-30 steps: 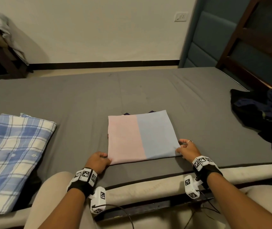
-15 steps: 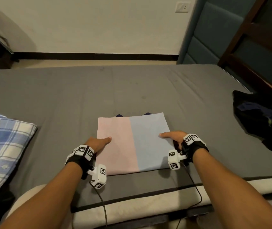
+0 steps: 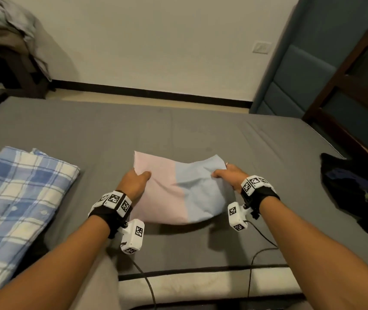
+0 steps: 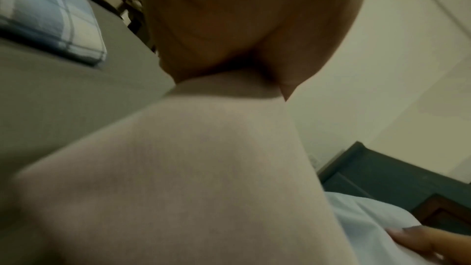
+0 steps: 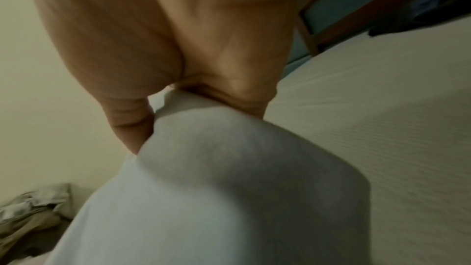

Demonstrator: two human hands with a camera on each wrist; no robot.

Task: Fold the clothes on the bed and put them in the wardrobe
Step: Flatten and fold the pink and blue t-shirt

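Note:
A folded pink-and-blue garment (image 3: 178, 189) hangs just above the grey bed (image 3: 178, 130), sagging in the middle. My left hand (image 3: 137, 179) grips its pink left edge, thumb on top and fingers underneath. My right hand (image 3: 225, 174) grips the blue right edge the same way. In the left wrist view the pink cloth (image 4: 191, 168) fills the frame under my palm. In the right wrist view the blue cloth (image 5: 216, 188) is pinched between thumb and fingers. A folded blue plaid shirt (image 3: 15, 202) lies on the bed at the left.
A heap of dark clothes (image 3: 362, 193) lies at the bed's right edge. A blue padded headboard with a wooden frame (image 3: 326, 81) stands at the right. A dark table with draped grey clothes (image 3: 8, 48) sits at the far left by the wall.
Both hands moved from the garment's near corners up its side edges, took hold, and lifted it off the bed; it lay flat before and now sags between them.

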